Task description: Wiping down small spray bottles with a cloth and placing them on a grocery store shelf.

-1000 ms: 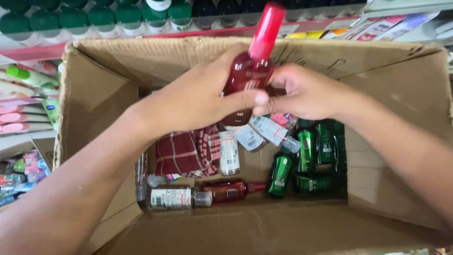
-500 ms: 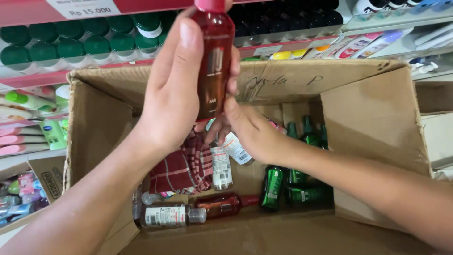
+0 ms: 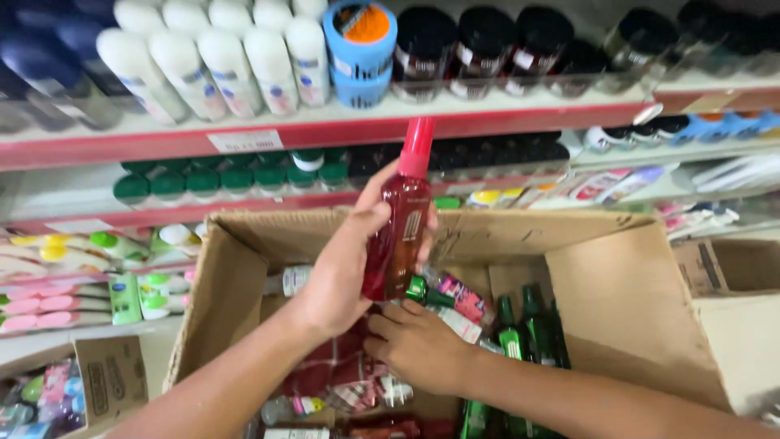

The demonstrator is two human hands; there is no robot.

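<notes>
Left hand [image 3: 337, 280]: fingers closed round upright red bottle [image 3: 398, 236], lifted above the box [image 3: 617, 284]. Right hand [image 3: 418, 345]: fingers curled on green bottle [image 3: 424, 293] inside, gripping.

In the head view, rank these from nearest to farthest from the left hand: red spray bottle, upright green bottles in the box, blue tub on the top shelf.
1. red spray bottle, held in the left hand.
2. green bottles, lower right, inside the box.
3. blue tub, top shelf above.
</notes>
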